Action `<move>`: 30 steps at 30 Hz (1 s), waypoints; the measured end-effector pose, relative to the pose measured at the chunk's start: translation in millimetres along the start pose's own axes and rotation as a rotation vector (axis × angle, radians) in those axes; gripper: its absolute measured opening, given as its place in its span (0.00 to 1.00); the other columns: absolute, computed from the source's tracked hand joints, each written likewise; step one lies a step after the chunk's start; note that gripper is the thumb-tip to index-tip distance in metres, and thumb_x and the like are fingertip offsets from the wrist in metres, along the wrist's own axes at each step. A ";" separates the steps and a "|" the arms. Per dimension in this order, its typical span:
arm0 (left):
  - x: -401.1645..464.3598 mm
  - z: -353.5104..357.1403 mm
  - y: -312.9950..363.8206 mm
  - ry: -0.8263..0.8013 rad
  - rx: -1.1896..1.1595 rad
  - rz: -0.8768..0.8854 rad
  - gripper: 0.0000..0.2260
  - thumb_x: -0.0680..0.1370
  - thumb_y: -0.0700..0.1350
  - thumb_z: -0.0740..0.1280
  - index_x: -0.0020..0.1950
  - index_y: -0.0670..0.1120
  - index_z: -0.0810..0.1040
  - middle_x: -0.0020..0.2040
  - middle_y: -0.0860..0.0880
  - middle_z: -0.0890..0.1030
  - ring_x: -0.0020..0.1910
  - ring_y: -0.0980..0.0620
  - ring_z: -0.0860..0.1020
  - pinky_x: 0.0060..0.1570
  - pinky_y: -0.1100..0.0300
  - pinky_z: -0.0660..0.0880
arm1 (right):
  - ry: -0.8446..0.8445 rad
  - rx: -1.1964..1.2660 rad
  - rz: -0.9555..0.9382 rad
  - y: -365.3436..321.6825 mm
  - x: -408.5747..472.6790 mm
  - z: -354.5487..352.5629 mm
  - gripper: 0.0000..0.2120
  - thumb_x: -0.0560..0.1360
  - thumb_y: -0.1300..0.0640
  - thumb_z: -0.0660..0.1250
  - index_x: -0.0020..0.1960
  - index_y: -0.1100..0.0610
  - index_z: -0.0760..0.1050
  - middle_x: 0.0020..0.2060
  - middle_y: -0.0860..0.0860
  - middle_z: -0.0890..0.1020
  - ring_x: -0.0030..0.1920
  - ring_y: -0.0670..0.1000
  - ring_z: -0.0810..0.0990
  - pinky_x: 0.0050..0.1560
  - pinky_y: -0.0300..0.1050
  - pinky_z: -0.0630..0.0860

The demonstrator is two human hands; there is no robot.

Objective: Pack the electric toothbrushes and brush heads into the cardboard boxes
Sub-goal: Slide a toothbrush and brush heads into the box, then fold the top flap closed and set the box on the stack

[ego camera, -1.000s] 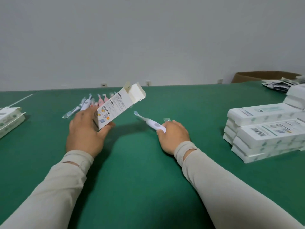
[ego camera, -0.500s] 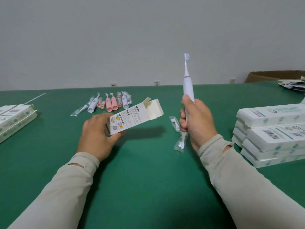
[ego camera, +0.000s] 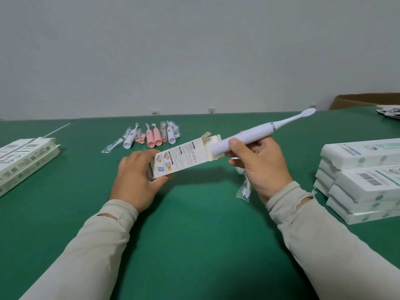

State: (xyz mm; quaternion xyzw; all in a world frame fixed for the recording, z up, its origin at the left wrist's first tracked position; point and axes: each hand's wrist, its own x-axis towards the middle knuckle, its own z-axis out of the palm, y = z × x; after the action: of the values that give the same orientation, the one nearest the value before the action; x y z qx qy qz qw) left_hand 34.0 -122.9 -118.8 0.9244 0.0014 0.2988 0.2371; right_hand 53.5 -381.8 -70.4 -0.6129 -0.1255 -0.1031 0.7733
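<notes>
The white electric toothbrush [ego camera: 249, 137], upright half a second ago, has been tilted so its base meets the open mouth of the cardboard box [ego camera: 184, 156]. It is gripped by the right hand [ego camera: 259, 167], a bagged brush head [ego camera: 243, 189] hanging below; the box is pinched by the left hand [ego camera: 136, 176]. Base and opening should be aligned (flaps kept clear) before sliding. Beyond, spare toothbrushes [ego camera: 151, 137] are laid out.

The toothbrush [ego camera: 249, 138] looks like smooth white plastic with a slight sheen, plus a thin shiny metal-looking ring near the neck. The open box [ego camera: 184, 156] is matt printed cardboard, plain cream inside the flaps, and the stacked boxes [ego camera: 363, 176] look like the same stuff. The table [ego camera: 194, 245] is covered in a matt green felt-like cloth, the sleeves [ego camera: 324, 245] are soft beige fabric, and the spare brush heads [ego camera: 243, 190] sit in crinkly clear plastic wrap.
</notes>
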 end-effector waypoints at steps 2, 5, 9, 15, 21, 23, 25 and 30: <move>-0.5 -0.2 0.9 -0.003 -0.016 0.010 0.25 0.69 0.49 0.78 0.64 0.54 0.76 0.59 0.53 0.77 0.60 0.46 0.70 0.58 0.60 0.61 | -0.011 -0.024 0.035 2.3 1.7 -2.9 0.08 0.76 0.64 0.72 0.52 0.57 0.74 0.42 0.52 0.86 0.44 0.52 0.86 0.42 0.44 0.82; -0.5 -0.8 2.0 -0.020 -0.011 0.018 0.25 0.69 0.50 0.78 0.64 0.55 0.76 0.57 0.55 0.75 0.61 0.46 0.70 0.59 0.60 0.61 | -0.100 -0.014 0.091 2.4 3.1 -6.2 0.09 0.75 0.66 0.72 0.51 0.56 0.76 0.49 0.58 0.86 0.49 0.56 0.85 0.46 0.46 0.82; -2.1 -1.0 5.0 -0.055 -0.034 0.031 0.26 0.69 0.50 0.78 0.65 0.55 0.75 0.58 0.57 0.74 0.61 0.48 0.68 0.59 0.59 0.62 | -0.232 -0.073 0.147 6.8 1.3 -7.8 0.09 0.72 0.67 0.74 0.48 0.55 0.82 0.46 0.55 0.87 0.46 0.52 0.84 0.45 0.45 0.81; -1.8 -1.3 2.6 -0.042 -0.003 -0.019 0.26 0.70 0.53 0.77 0.66 0.56 0.75 0.61 0.55 0.76 0.61 0.49 0.68 0.57 0.60 0.63 | 0.084 0.140 0.239 11.2 10.7 -9.1 0.02 0.80 0.61 0.66 0.51 0.59 0.73 0.40 0.56 0.83 0.38 0.53 0.85 0.39 0.47 0.82; -2.1 -1.4 2.6 -0.040 0.018 -0.051 0.25 0.70 0.54 0.77 0.65 0.57 0.75 0.61 0.54 0.76 0.62 0.48 0.68 0.60 0.52 0.67 | 0.152 -0.017 0.178 7.8 15.7 -17.6 0.11 0.83 0.52 0.63 0.45 0.58 0.71 0.36 0.53 0.82 0.32 0.48 0.83 0.30 0.42 0.79; -1.3 -2.2 1.6 -0.026 0.036 -0.074 0.26 0.70 0.55 0.77 0.66 0.56 0.75 0.61 0.54 0.76 0.62 0.47 0.68 0.61 0.50 0.69 | 0.162 -0.115 0.158 8.8 16.6 -19.5 0.11 0.81 0.52 0.65 0.43 0.57 0.71 0.30 0.50 0.77 0.25 0.46 0.74 0.23 0.39 0.71; -0.5 -3.1 0.4 -0.019 0.053 -0.096 0.25 0.70 0.55 0.77 0.65 0.56 0.75 0.60 0.53 0.76 0.62 0.47 0.68 0.61 0.49 0.70 | 0.205 -0.021 0.124 6.6 16.1 -20.1 0.08 0.79 0.58 0.69 0.45 0.59 0.73 0.28 0.50 0.77 0.25 0.46 0.76 0.24 0.38 0.73; -0.2 -2.9 1.6 -0.013 0.053 -0.111 0.26 0.70 0.55 0.77 0.66 0.56 0.75 0.61 0.52 0.76 0.62 0.46 0.68 0.60 0.49 0.69 | 0.135 -0.054 0.022 4.2 13.7 -18.3 0.01 0.78 0.64 0.69 0.47 0.61 0.77 0.32 0.52 0.84 0.34 0.50 0.85 0.35 0.38 0.80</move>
State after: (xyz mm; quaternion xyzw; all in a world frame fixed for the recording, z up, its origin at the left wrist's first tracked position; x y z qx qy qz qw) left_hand 32.0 -123.1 -116.1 0.9308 0.0589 0.2790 0.2287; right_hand 69.0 -398.7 -73.9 -0.6265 -0.0634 -0.1389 0.7643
